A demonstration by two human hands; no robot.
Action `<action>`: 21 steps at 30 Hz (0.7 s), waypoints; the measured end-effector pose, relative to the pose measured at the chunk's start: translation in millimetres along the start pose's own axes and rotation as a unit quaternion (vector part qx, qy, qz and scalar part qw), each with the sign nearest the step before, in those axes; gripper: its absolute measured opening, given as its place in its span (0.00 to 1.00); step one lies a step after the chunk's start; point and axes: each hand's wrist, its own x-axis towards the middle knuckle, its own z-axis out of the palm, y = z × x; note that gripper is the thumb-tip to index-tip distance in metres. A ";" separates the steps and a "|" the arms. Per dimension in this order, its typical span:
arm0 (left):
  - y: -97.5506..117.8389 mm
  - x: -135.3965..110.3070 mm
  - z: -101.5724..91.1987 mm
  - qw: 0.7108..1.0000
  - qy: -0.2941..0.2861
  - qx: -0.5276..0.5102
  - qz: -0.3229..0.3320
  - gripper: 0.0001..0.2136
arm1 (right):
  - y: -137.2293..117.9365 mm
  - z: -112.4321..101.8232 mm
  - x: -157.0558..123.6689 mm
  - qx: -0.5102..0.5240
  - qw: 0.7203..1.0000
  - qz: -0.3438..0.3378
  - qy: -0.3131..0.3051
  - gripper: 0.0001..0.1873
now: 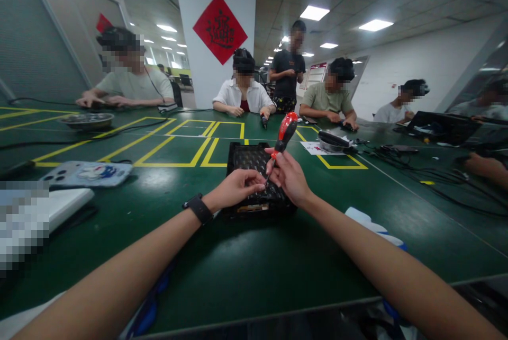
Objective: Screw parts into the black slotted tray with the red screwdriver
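Note:
A screwdriver [286,132] with a red and black handle leans up and to the right, its thin shaft pointing down. My right hand [291,177] is closed around its lower handle and shaft. My left hand [241,187], with a dark watch on the wrist, has thumb and fingers pinched together close to the screwdriver's tip. Whatever lies between those fingers is too small or hidden to make out. Beneath both hands a black open plastic case [248,155] lies on the table, its textured inside partly covered by my fingers.
The green table [190,255] bears yellow tape outlines. To the left are a phone [89,173], a white object [59,213] and a metal bowl [88,121]. Cables [428,170] run along the right, near another dish [333,141]. A blue-white item [371,223] lies by my right forearm. Several people sit opposite.

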 end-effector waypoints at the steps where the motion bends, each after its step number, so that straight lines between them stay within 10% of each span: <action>1: 0.4 0.0 0.4 1.000 0.005 0.003 -0.002 0.12 | 0.2 0.2 -0.1 -0.008 1.000 -0.005 0.004 0.17; 21: 2.6 -0.1 -1.4 0.997 -0.018 0.068 0.037 0.11 | 1.1 0.1 0.8 -0.012 1.000 -0.007 0.011 0.15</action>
